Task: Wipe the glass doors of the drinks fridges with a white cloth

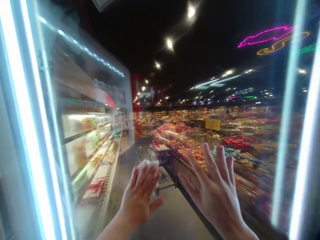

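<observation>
My left hand (140, 198) is raised in front of me with its fingers together, pressing a white cloth (148, 164) under the fingertips. My right hand (216, 193) is beside it, palm forward with the fingers spread flat, and holds nothing. Both hands seem to lie against a clear glass door (250, 160); the picture is smeared by motion, so contact is not certain. Behind the hands I see the shop aisle.
Lit chiller shelves (87, 150) with packaged goods run along the left, edged by a bright light strip (25, 133). More light strips (285, 133) stand at the right. A shopping cart (160, 150) and long food display counters (190, 140) fill the floor beyond.
</observation>
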A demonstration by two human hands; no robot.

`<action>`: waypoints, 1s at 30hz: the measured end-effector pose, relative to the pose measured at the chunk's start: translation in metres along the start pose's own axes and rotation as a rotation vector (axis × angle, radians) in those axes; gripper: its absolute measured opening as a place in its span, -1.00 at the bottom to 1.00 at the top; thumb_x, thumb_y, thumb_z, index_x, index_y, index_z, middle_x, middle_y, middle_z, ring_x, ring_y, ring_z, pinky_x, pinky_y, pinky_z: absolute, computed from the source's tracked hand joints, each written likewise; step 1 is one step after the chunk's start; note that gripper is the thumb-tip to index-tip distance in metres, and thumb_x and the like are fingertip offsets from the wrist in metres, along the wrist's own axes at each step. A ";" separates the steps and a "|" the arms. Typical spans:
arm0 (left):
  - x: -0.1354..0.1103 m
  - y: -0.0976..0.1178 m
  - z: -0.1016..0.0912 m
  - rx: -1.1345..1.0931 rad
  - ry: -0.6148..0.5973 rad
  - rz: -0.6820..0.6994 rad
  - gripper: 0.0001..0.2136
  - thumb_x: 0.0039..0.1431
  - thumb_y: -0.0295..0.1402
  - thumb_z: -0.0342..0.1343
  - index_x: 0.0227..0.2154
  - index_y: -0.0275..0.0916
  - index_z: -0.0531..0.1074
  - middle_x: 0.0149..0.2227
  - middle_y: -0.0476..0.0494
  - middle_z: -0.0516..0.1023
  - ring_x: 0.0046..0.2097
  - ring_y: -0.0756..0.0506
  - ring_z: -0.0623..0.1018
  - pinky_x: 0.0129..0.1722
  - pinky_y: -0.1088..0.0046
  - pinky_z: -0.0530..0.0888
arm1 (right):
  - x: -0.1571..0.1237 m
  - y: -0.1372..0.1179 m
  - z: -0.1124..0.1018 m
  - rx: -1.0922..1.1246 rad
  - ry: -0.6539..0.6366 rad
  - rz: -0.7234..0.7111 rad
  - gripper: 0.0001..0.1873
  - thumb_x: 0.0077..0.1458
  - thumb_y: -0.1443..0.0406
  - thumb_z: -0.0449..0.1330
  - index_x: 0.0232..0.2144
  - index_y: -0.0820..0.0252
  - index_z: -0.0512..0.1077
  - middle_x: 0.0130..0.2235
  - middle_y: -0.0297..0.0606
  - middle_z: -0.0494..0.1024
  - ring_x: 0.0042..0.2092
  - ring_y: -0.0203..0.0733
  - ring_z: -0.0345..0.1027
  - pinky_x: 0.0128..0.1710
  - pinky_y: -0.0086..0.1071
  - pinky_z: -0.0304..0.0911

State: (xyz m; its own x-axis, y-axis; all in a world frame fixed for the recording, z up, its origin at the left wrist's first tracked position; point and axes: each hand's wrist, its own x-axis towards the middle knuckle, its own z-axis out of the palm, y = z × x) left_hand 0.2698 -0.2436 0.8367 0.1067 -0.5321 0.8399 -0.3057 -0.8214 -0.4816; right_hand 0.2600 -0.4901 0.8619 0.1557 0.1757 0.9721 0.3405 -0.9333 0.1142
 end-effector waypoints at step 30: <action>-0.184 -0.157 -0.027 -0.130 -0.058 -0.443 -0.24 0.41 -0.04 -0.16 0.48 -0.30 -0.29 0.55 -0.12 -0.39 0.53 -0.30 -0.37 0.49 0.01 -0.37 | -0.030 -0.261 0.107 0.097 -0.126 0.110 -0.02 0.17 -0.10 0.28 0.47 -0.22 -0.08 0.54 -0.27 -0.25 0.53 0.20 -0.43 0.46 0.29 -0.41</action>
State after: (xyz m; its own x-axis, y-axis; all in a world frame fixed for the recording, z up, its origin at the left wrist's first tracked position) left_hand 0.2726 -0.0109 0.7642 0.3050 -0.1494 0.9405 -0.3342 -0.9416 -0.0412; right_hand 0.2656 -0.2188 0.7807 0.3100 0.1182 0.9434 0.4020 -0.9155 -0.0174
